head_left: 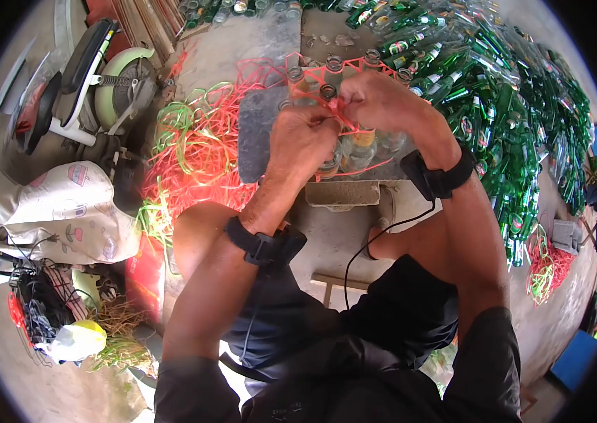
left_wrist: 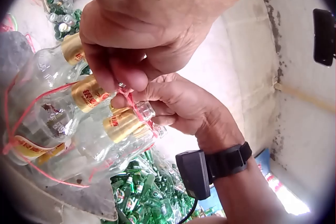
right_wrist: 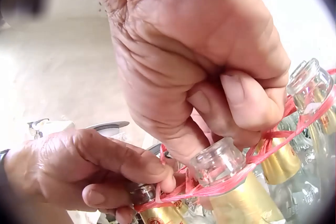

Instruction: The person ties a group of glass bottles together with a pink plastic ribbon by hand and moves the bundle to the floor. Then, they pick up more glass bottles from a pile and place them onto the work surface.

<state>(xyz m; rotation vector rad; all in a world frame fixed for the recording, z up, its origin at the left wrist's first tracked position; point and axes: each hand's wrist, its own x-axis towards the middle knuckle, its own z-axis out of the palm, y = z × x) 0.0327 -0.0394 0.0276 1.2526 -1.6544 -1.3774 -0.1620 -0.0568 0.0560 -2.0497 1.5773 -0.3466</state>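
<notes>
Several clear glass bottles (left_wrist: 55, 116) with gold neck labels stand in a bundle, with red plastic string (right_wrist: 287, 139) wound around their necks. A lower loop of the string circles their bodies. My left hand (head_left: 303, 141) pinches the string between thumb and fingers beside a bottle neck. Across from it, my right hand (head_left: 383, 103) has its fingers curled on the string, just behind a bare bottle mouth (right_wrist: 218, 162) in the right wrist view. Both hands are close together over the bottle tops. The right fingertips are partly hidden behind that neck.
A tangled heap of red and green string (head_left: 196, 151) lies left of the bundle. Green bottles (head_left: 482, 106) are piled high on the right. A scooter (head_left: 76, 84) and a patterned cloth (head_left: 65, 208) are at the left. A grey slab (head_left: 256, 134) adjoins the bundle.
</notes>
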